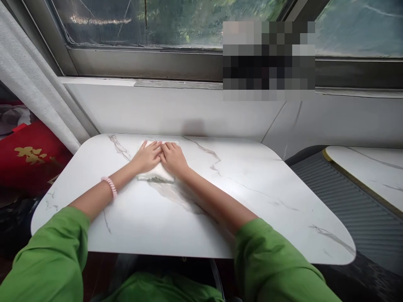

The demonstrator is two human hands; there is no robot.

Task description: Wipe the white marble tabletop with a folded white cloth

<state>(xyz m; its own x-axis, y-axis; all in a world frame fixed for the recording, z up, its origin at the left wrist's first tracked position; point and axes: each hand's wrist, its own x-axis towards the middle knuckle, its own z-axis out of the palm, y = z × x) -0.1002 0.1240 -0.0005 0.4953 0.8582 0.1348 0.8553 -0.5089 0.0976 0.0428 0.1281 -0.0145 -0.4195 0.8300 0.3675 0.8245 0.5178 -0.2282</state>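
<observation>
A white folded cloth [158,173] lies near the far edge of a white marble-patterned table [103,184], with a greenish patch along its near edge. My left hand [147,157] rests on the cloth's left part, its fingers stretched out and lying flat, so it is open. Beside it, my right hand [174,158] presses flat on the cloth's right part, also open. The fingers of the two hands meet in the middle. A pink coiled band [109,187] circles my left wrist. Both hands hide much of the cloth's top.
Behind the table stand a white wall [141,105] and a window frame [145,65]. A pale curtain [34,71] hangs on the left above a red bag [31,157] with gold print. On the right are a grey ribbed surface [343,201] and another marble-patterned tabletop [374,174].
</observation>
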